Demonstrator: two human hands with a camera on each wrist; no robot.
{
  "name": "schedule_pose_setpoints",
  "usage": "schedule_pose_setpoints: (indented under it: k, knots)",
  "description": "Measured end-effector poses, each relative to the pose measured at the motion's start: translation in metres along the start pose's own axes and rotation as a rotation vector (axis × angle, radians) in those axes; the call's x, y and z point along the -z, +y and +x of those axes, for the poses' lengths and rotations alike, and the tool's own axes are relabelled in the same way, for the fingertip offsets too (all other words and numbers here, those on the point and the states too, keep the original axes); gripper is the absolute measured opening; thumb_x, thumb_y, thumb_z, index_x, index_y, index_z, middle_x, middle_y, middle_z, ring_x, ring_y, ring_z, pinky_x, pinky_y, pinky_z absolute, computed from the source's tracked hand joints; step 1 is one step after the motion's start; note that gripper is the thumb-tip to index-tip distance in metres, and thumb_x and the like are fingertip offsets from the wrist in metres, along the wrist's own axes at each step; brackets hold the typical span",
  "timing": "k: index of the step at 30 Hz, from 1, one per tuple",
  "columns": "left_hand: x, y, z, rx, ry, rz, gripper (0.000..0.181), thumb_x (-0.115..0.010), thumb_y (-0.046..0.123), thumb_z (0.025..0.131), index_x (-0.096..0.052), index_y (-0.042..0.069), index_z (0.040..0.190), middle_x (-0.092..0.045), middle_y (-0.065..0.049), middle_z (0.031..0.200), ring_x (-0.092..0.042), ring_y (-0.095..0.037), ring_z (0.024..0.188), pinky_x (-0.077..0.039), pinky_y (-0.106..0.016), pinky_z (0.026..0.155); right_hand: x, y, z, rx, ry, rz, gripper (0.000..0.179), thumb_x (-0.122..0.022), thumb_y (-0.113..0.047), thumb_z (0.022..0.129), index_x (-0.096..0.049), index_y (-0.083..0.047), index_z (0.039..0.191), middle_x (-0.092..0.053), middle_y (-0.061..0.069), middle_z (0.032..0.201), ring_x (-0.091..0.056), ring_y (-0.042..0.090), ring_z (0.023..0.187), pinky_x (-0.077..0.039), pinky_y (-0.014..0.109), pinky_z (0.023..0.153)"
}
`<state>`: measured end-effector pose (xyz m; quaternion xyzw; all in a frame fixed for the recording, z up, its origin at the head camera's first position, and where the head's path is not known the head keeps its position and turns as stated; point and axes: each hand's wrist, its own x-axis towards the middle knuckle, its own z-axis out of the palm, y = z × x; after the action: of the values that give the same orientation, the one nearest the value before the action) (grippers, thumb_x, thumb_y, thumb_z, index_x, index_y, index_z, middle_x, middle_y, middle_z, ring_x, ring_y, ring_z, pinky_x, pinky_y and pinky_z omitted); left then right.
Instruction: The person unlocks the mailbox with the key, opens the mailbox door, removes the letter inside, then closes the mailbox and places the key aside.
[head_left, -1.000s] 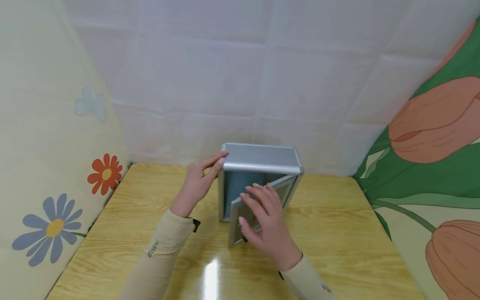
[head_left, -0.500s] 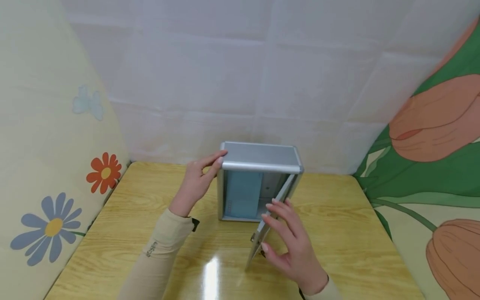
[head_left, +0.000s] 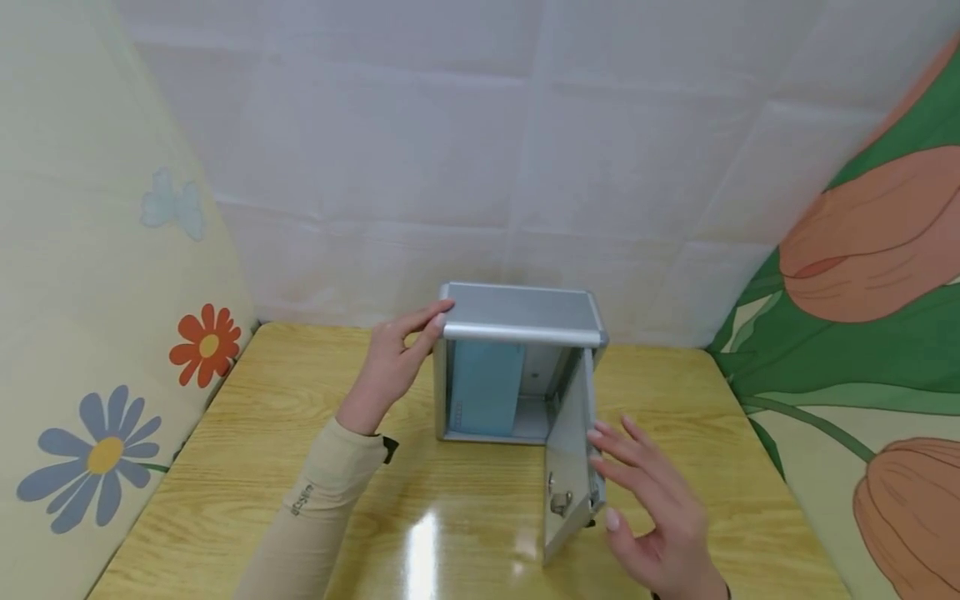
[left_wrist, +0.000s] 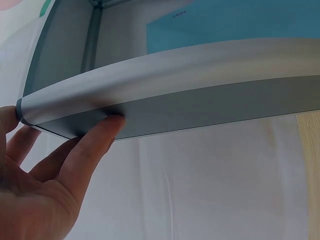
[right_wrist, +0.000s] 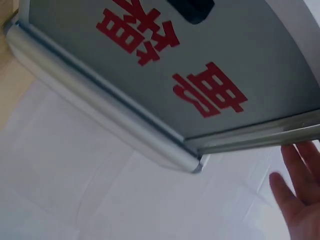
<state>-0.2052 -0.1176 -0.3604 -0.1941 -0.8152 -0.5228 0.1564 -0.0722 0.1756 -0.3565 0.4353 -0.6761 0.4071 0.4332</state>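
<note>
A grey metal box [head_left: 521, 313] with silver edges stands upright on the table. My left hand [head_left: 390, 362] holds its top left corner, finger on the top and thumb at the front edge; the left wrist view shows the fingers [left_wrist: 95, 145] spread round that corner. The hinged door [head_left: 573, 446] swings out at the right, a lock [head_left: 560, 502] on its inner face. Beside the door's free edge is my right hand [head_left: 663, 517], its fingers loosely extended at the edge. Inside, at the left, stands a light blue rectangular item [head_left: 486, 387] with small print.
Red characters [right_wrist: 212, 90] and a black part [right_wrist: 192, 7] mark the door's outer face. The wooden table [head_left: 300, 392] meets a white cloth [head_left: 375, 150] behind the box. Flowered cloths hang at the left [head_left: 75, 250] and right [head_left: 855, 400].
The door has swung outward and to the right, with my right hand moving along at its edge. More of the inside and the blue item shows. My left hand stays on the corner.
</note>
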Motion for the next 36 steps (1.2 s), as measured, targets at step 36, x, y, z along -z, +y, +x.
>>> schedule_pose_setpoints:
  k: [36]
  knots:
    - [0.0,0.0,0.0,0.021,-0.006,-0.054,0.036,-0.053,0.041,0.097,-0.062,0.029,0.13,-0.057,-0.005,0.131,-0.061,-0.017,0.104,-0.056,-0.031,0.075,0.067,0.031,-0.032,-0.526,0.169,-0.572,0.014,-0.071,0.009,0.074,-0.073,0.005,0.087,-0.068,0.018,0.094,-0.056,-0.003,0.099,-0.041,0.01,0.088]
